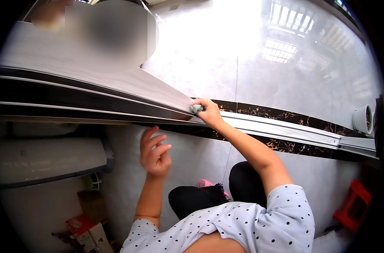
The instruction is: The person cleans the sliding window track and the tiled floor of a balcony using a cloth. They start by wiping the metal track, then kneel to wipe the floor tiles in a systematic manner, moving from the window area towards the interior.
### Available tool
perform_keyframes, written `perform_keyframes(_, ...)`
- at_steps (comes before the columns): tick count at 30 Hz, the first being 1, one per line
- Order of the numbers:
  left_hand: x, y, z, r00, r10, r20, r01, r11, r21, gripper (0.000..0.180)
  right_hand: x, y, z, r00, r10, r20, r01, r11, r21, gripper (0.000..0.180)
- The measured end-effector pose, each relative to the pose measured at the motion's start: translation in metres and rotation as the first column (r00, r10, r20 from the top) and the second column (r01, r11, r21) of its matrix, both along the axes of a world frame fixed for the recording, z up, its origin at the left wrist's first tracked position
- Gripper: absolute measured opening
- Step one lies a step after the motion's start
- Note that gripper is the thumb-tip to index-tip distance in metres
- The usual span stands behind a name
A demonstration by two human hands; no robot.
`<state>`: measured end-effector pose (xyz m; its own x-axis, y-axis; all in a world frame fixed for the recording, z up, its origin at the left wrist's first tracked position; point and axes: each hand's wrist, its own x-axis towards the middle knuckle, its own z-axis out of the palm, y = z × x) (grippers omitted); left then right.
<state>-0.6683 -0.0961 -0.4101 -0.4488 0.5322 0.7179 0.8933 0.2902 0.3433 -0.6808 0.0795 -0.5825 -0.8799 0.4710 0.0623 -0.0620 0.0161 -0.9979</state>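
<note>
My right hand (pixel 210 114) is closed round a crumpled grey cloth (pixel 196 108), pressed to the end edge of a tall sliding door (pixel 158 86). The door, pale-faced with dark bands along its side, runs from the left into the middle of the view. Just on the near side of it, my left hand (pixel 155 155) hangs in the air, its fingers bent and apart, with nothing in them. Beneath my right forearm a white metal floor track (pixel 280 131) stretches off to the right.
Black marbled strips (pixel 284 146) border the track. A white pot (pixel 362 119) stands at the far right, a red stool (pixel 353 205) lower right. On the left are a large grey rounded appliance (pixel 48 161) and some boxes (pixel 88 232). A blurred patch hides the upper left.
</note>
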Motion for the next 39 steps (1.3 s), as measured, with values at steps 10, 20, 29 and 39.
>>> perform_keyframes(10, -0.057, 0.042, -0.014, 0.598, -0.068, -0.799, -0.095, 0.983, -0.155, 0.014, -0.002, -0.002, -0.058, 0.949, 0.069, -0.308, -0.112, 0.986, -0.124, 0.027)
perform_keyframes(20, -0.072, 0.052, -0.016, 0.357, -0.034, -0.933, -0.153, 0.984, -0.094, 0.017, -0.013, -0.008, -0.245, 0.968, 0.040, 0.247, -0.012, 0.994, -0.112, 0.024)
perform_keyframes(29, -0.077, 0.054, -0.015, 0.243, -0.029, -0.970, -0.122, 0.991, -0.060, 0.018, -0.011, 0.000, -0.256, 0.959, 0.065, 0.275, 0.087, 0.857, -0.508, 0.030)
perform_keyframes(39, -0.083, 0.059, -0.024, 0.250, 0.012, -0.968, -0.107, 0.994, -0.015, 0.018, 0.043, -0.013, -0.005, 0.776, 0.149, -0.613, -0.085, 0.988, 0.132, 0.048)
